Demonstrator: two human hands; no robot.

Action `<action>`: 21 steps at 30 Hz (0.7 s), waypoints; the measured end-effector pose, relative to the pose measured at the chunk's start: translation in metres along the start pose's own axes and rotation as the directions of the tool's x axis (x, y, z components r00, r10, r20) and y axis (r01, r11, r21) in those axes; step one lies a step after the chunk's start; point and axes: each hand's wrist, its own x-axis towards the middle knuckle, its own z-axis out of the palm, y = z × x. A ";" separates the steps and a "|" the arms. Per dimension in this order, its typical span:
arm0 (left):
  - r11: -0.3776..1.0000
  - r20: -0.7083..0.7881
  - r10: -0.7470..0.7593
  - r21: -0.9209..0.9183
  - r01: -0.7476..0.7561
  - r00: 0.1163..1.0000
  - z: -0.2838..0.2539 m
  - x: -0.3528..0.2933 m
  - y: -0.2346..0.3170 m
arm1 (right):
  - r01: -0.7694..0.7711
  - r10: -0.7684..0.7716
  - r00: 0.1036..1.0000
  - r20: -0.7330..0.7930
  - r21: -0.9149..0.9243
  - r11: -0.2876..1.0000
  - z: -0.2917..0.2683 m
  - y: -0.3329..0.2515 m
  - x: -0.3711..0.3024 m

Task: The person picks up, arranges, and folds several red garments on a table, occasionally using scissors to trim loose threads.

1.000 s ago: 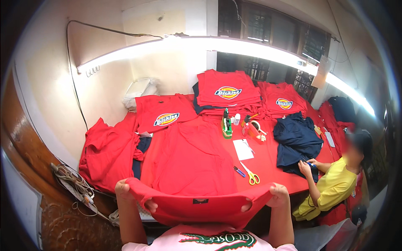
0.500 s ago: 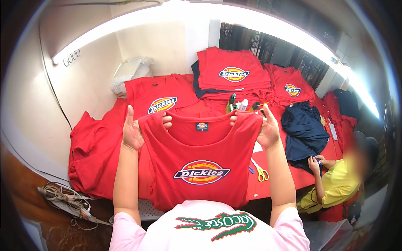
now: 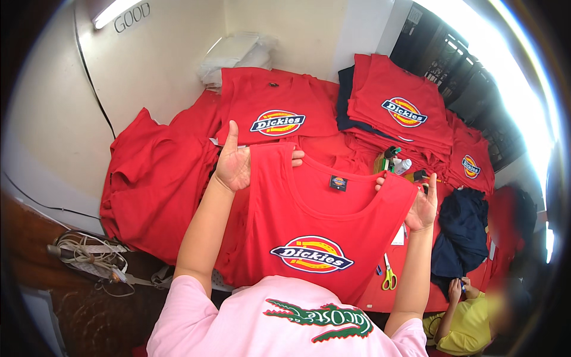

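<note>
A red tank top (image 3: 267, 226) with a dark neck label (image 3: 338, 182) and an oval printed patch hangs spread out before my chest. My left hand (image 3: 234, 166) grips its left shoulder strap, thumb pointing up and fingertips showing inside the neckline. At the other strap, which sits lower, my right hand (image 3: 423, 209) holds on in the same way. The tank top's lower part drops out of sight behind my pink shirt (image 3: 238, 321). Just beyond its neckline lies a similar red tank top (image 3: 321, 98), laid flat on the table.
A neat stack of red tank tops (image 3: 380, 83) stands at the back. Yellow-handled scissors (image 3: 389, 279) lie right of me, near a white bottle (image 3: 402, 166) and dark blue cloth (image 3: 461, 229). A co-worker in yellow (image 3: 467, 324) handles that cloth. Coiled cords (image 3: 89, 253) hang at lower left.
The head view has turned left, so the table and stacks appear farther right. The tank top now tilts, its right strap lower than its left. Both hands keep their hold.
</note>
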 end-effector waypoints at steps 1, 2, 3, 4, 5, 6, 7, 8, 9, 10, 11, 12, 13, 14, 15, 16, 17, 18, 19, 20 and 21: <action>1.000 0.000 0.007 0.002 -0.007 1.000 -0.003 0.002 -0.001 | -0.014 0.015 1.000 -0.022 0.013 1.000 -0.003 0.000 0.005; 1.000 -0.039 0.011 -0.027 -0.012 0.999 -0.006 0.004 -0.003 | -0.029 0.030 0.997 -0.071 0.021 0.999 -0.005 0.001 0.010; 0.999 -0.061 0.005 -0.049 -0.008 0.998 -0.007 0.006 -0.004 | -0.023 0.026 0.991 -0.131 0.022 1.000 -0.005 0.002 0.015; 0.997 -0.082 -0.003 -0.071 -0.003 0.997 -0.008 0.008 -0.005 | -0.016 0.020 0.981 -0.190 0.022 1.000 -0.006 0.003 0.020; 0.996 -0.103 -0.011 -0.093 0.002 0.995 -0.007 0.010 -0.007 | -0.010 0.015 0.968 -0.250 0.021 1.000 -0.005 0.007 0.024; 0.996 -0.228 -0.016 -0.094 -0.005 0.974 0.006 0.015 -0.013 | 0.010 -0.009 0.968 -0.251 0.001 1.000 -0.001 0.010 0.023; 0.996 -0.346 -0.026 -0.094 -0.006 0.938 0.027 0.022 -0.024 | 0.037 -0.048 0.942 -0.332 -0.039 0.999 0.001 0.017 0.023; 0.996 -0.466 -0.032 -0.086 -0.010 0.884 0.041 0.022 -0.037 | 0.057 -0.082 0.912 -0.402 -0.074 0.996 0.003 0.029 0.026; 0.993 -0.469 0.076 0.111 -0.026 0.880 0.036 0.017 -0.060 | 0.071 -0.116 0.877 -0.465 -0.112 0.991 0.006 0.043 0.029; 0.952 -0.447 0.181 0.304 -0.041 0.876 0.023 0.010 -0.090 | 0.115 -0.190 0.859 -0.476 -0.181 0.977 0.006 0.062 0.026; 0.874 -0.412 0.227 0.486 0.002 0.883 0.039 0.007 -0.111 | 0.142 -0.274 0.791 -0.546 -0.272 0.952 -0.022 0.090 0.007; 0.756 -0.381 0.280 0.653 0.042 0.881 0.056 0.000 -0.129 | 0.148 -0.348 0.720 -0.601 -0.357 0.922 -0.047 0.120 -0.007; 0.652 -0.344 0.315 0.756 0.062 0.884 0.075 -0.005 -0.143 | 0.142 -0.398 0.694 -0.600 -0.427 0.893 -0.047 0.149 -0.019; 0.532 -0.311 0.353 0.843 0.084 0.883 0.094 -0.011 -0.156 | 0.139 -0.405 0.734 -0.546 -0.463 0.875 -0.020 0.171 -0.023; 0.465 -0.256 0.403 0.884 0.045 0.879 0.097 -0.016 -0.171 | 0.151 -0.397 0.796 -0.457 -0.486 0.861 0.019 0.189 -0.023; 0.459 -0.227 0.427 0.888 0.007 0.875 0.104 -0.017 -0.181 | 0.169 -0.377 0.851 -0.366 -0.489 0.856 0.051 0.200 -0.023; 0.468 -0.202 0.408 0.884 -0.014 0.890 0.108 -0.021 -0.188 | 0.182 -0.353 0.889 -0.291 -0.482 0.857 0.074 0.205 -0.025; 0.476 -0.178 0.390 0.879 -0.032 0.903 0.112 -0.025 -0.193 | 0.190 -0.325 0.917 -0.230 -0.464 0.865 0.089 0.209 -0.026; 0.485 -0.152 0.371 0.873 -0.051 0.916 0.117 -0.028 -0.198 | 0.173 -0.286 0.938 -0.197 -0.448 0.877 0.093 0.210 -0.030; 0.488 -0.122 0.371 0.869 -0.082 0.921 0.122 -0.028 -0.204 | 0.152 -0.244 0.955 -0.166 -0.434 0.888 0.096 0.211 -0.036; 0.507 -0.100 0.318 0.858 -0.081 0.943 0.122 -0.031 -0.206 | 0.149 -0.227 0.966 -0.123 -0.453 0.879 0.106 0.203 -0.037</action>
